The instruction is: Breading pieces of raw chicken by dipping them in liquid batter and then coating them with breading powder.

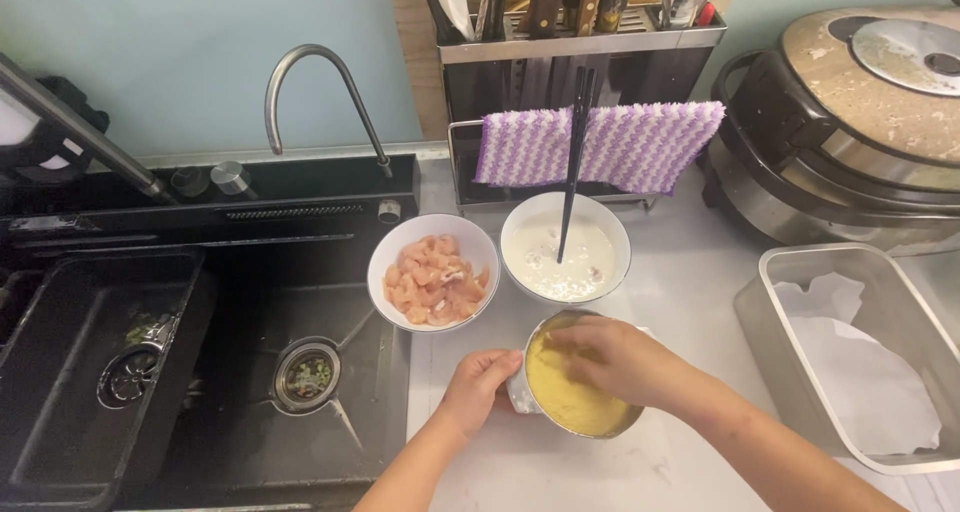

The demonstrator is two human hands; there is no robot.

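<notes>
Round metal bowl of yellow crumbs (575, 397) on pale worktop (690, 282), front centre | left hand (480, 382) curled on its rim, steadying | right hand (610, 357) fingers bent into crumbs, contents hidden | risk: bowl tips, crumbs spill toward black sink (250, 372).

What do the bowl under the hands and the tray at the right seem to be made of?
The bowl looks like polished metal, probably steel: thin, shiny grey rim. The tray seems brushed metal: dull silver walls with rounded corners, lined with white paper.
</notes>
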